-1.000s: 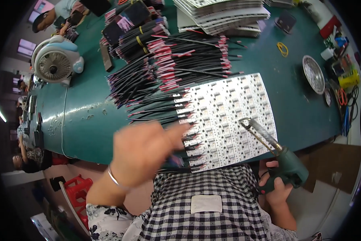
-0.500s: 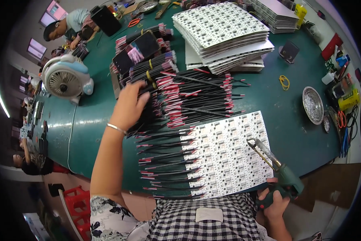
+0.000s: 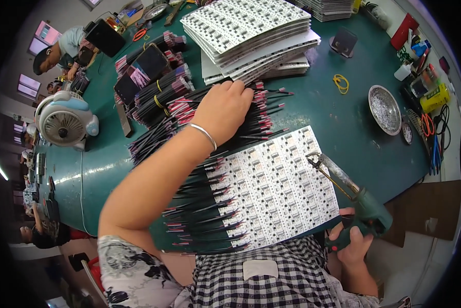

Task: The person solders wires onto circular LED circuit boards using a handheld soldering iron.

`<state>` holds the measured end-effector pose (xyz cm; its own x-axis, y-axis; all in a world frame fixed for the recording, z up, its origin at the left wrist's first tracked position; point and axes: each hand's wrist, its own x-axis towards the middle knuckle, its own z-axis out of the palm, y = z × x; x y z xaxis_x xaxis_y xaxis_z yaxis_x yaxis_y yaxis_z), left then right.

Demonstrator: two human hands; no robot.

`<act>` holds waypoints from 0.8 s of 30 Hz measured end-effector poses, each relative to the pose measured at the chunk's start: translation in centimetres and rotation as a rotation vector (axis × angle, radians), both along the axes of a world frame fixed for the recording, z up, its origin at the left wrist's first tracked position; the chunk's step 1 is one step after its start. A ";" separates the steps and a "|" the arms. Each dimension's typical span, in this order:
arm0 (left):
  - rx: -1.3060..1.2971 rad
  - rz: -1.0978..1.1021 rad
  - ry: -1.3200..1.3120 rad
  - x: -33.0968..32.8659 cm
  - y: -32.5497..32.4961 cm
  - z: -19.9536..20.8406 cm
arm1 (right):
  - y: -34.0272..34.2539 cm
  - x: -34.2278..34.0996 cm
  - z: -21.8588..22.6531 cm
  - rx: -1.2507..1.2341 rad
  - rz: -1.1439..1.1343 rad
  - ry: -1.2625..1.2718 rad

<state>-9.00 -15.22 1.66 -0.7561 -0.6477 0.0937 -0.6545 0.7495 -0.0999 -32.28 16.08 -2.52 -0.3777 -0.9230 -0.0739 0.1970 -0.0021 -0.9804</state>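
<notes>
My left hand (image 3: 223, 113), a bangle at its wrist, reaches over a loose pile of black wires with red ends (image 3: 264, 115). Its fingers bend down onto the pile and their tips are hidden, so I cannot tell whether it grips any. At the lower right, my right hand (image 3: 354, 246) is closed round the green handle of a soldering gun (image 3: 371, 213). The gun's metal tip and thin feed tube are over the right part of a white circuit board panel (image 3: 276, 185). Along the panel's left edge lies a row of black wire pairs (image 3: 205, 236).
A tall stack of board panels (image 3: 251, 31) stands behind the wires. Bundled wires (image 3: 153, 95) with a phone (image 3: 152, 60) on top lie farther left, near a fan (image 3: 66, 123). At right are a metal bowl (image 3: 384, 110) and a yellow band (image 3: 341, 83). Another person (image 3: 66, 49) works far left.
My left hand has moved right, from the wire pile's left side to over its middle. My right hand keeps the soldering gun over the panel. The whole view has shifted somewhat.
</notes>
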 end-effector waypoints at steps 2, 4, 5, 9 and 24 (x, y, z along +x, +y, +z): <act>0.002 -0.068 0.027 0.2 -0.5 -0.6 | 0.7 -0.1 -0.2 0.052 -0.072 -0.009; 0.057 -0.144 0.209 1.0 -1.0 -0.7 | 0.9 0.0 -0.5 0.051 -0.096 -0.025; 0.082 -0.148 0.285 1.5 -1.2 -0.6 | 0.9 0.1 -0.6 0.053 -0.130 -0.036; 0.158 0.059 0.735 3.0 0.0 0.5 | 0.6 0.4 -0.2 0.035 -0.093 -0.035; 0.103 0.178 1.927 20.3 13.9 0.2 | -2.3 2.2 0.5 0.010 0.012 -0.026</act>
<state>11.30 -1.31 1.83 0.3650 -0.7501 0.5514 0.1292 0.6273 0.7680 -30.10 13.77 -2.00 -0.3642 -0.9267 -0.0926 0.2221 0.0101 -0.9750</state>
